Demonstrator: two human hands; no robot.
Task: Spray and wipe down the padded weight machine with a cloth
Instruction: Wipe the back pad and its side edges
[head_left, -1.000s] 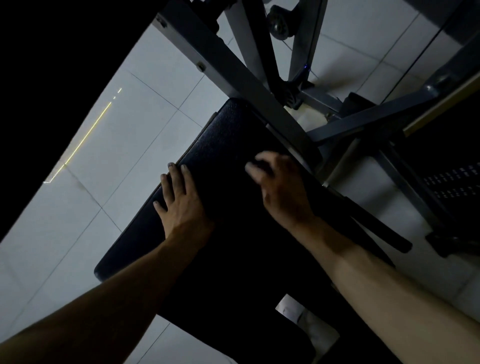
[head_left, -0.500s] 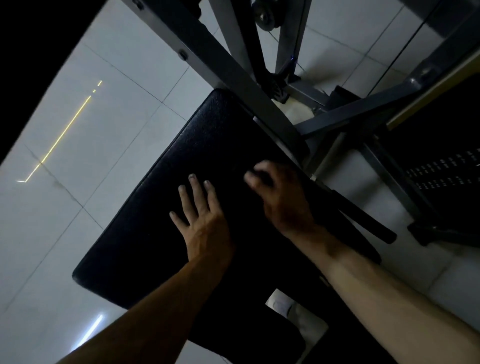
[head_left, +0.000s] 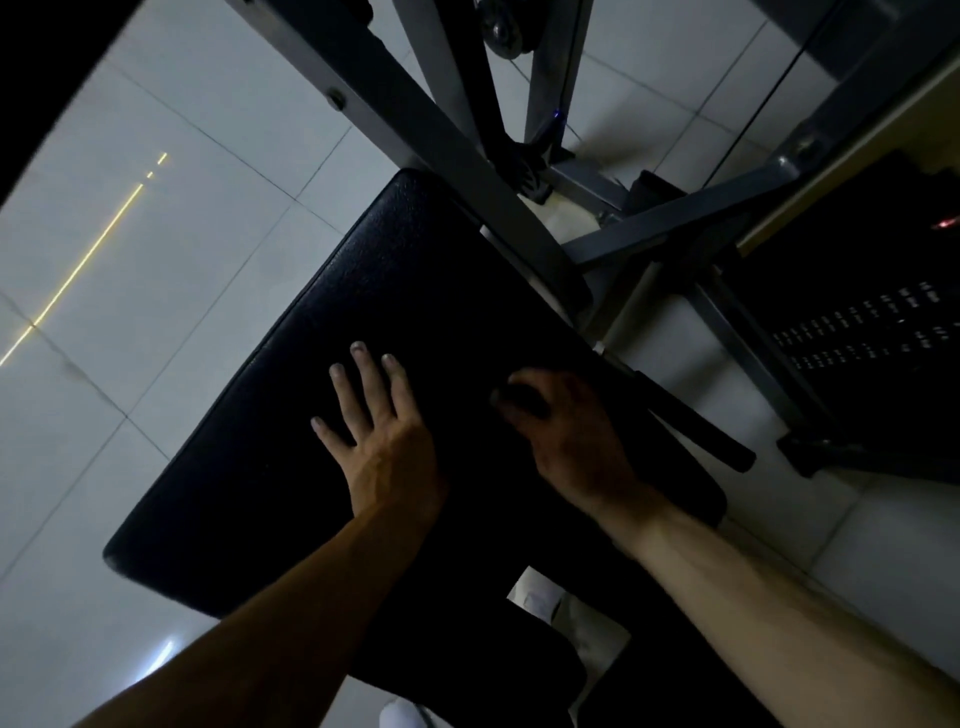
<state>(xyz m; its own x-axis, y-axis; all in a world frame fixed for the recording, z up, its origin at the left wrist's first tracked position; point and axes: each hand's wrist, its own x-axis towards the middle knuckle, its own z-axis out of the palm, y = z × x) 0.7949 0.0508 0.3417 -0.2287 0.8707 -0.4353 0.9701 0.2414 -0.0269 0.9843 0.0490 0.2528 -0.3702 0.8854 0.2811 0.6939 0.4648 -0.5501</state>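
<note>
A pale tiled floor fills the left of the frame. Grey steel frame bars cross the top centre and overlap the upper right edge of the black padded seat. The seat lies at mid-frame, its left edge running from lower left to top centre. A weight stack is seen at the right. The left hand is laid flat on the pad with fingers spread. The right hand is curled round a dark cloth, which is barely distinguishable.
</note>
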